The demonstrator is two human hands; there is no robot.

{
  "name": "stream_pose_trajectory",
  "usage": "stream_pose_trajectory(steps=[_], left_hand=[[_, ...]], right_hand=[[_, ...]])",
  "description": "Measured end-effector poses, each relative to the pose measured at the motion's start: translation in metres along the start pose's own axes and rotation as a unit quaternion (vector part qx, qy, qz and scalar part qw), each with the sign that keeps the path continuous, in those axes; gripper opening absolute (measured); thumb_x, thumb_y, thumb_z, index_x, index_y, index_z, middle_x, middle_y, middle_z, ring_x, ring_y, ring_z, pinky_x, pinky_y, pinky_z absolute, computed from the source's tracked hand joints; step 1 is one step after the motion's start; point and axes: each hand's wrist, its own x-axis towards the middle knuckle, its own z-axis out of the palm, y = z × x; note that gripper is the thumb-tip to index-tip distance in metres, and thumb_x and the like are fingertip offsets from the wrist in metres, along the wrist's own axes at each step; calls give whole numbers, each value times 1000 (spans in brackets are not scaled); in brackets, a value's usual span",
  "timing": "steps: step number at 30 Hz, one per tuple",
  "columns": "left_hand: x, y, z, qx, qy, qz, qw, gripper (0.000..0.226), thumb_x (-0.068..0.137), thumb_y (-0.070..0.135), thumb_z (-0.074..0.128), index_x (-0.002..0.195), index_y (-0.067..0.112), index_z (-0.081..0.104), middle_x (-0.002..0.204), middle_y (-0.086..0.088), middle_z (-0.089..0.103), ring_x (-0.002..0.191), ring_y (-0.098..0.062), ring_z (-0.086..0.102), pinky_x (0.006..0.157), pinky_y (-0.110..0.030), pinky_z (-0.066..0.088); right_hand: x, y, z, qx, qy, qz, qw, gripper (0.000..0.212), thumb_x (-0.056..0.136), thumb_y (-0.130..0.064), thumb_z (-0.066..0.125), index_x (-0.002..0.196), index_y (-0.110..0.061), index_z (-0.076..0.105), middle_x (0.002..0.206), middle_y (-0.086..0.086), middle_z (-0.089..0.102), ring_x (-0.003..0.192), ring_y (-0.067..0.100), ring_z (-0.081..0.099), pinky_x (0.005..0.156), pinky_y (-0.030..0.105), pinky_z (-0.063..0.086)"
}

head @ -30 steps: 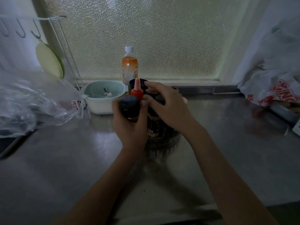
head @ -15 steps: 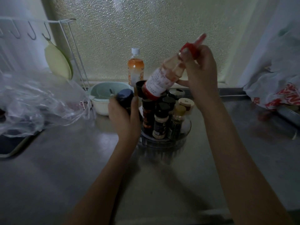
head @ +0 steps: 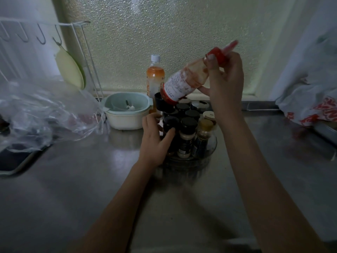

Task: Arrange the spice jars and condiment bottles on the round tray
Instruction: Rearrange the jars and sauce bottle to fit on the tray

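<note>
A round clear tray (head: pixel 206 157) sits mid-counter, packed with several spice jars with black and tan lids. My right hand (head: pixel 226 77) holds a red-capped condiment bottle (head: pixel 184 83) by its neck, tilted above the tray's back. My left hand (head: pixel 155 139) wraps a dark-lidded spice jar (head: pixel 170 123) at the tray's left edge, thumb across its front. A black-lidded jar (head: pixel 188 136) and a tan-lidded jar (head: pixel 205 136) stand beside it at the front.
A pale green bowl (head: pixel 127 114) stands left of the tray, an orange drink bottle (head: pixel 155 77) behind it by the frosted window. A crumpled clear plastic bag (head: pixel 36 114) and a wire rack (head: pixel 54 33) fill the left. A white-and-red bag (head: pixel 313 106) lies right.
My right hand lifted the red-capped bottle out of the tray and now holds it tilted up high. My left hand brought the dark-lidded jar down to the tray's left edge.
</note>
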Motion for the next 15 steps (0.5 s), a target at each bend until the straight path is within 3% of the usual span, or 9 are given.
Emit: stream_pose_trajectory(steps=[4,6,8,10,12,15], left_hand=[[-1,0,-2,4,-36,36,999,32,84,30,65,98,32,36,86,18,50,75,9,51,61,-3,38],[-1,0,-4,40,-49,58,996,32,83,26,65,88,38,36,70,16,54,62,1,52,54,-11,38],[-3,4,-7,88,-54,79,992,23,83,30,61,77,24,40,59,6,50,53,-11,51,49,-31,44],[-8,8,-12,132,-26,124,983,26,81,32,54,64,17,42,51,0,48,45,-20,46,44,-37,44],[-10,11,-19,147,43,150,977,28,79,27,47,55,14,41,48,-1,44,44,-18,41,41,-36,41],[-5,13,-30,125,181,67,973,26,81,22,40,58,11,38,53,2,38,51,-13,36,47,-26,27]], right_hand=[[-3,1,16,-19,-50,4,999,15,93,-21,59,102,-13,50,101,-2,61,98,20,65,81,53,56],[-6,2,26,-24,-76,-4,997,16,93,-21,60,103,-11,52,98,-3,61,91,14,65,80,47,57],[-10,3,36,-61,-104,-33,992,20,92,-22,61,104,-7,55,92,-6,61,79,0,62,74,25,56],[-14,4,44,-134,-143,-69,978,25,91,-24,62,106,-5,57,91,-2,63,74,1,59,66,8,45],[-17,8,49,-210,-193,-80,955,31,91,-27,61,113,-5,56,100,7,67,85,17,62,75,19,48],[-21,18,52,-304,-268,-61,912,38,92,-30,57,123,-9,50,110,13,66,99,27,62,88,43,50]])
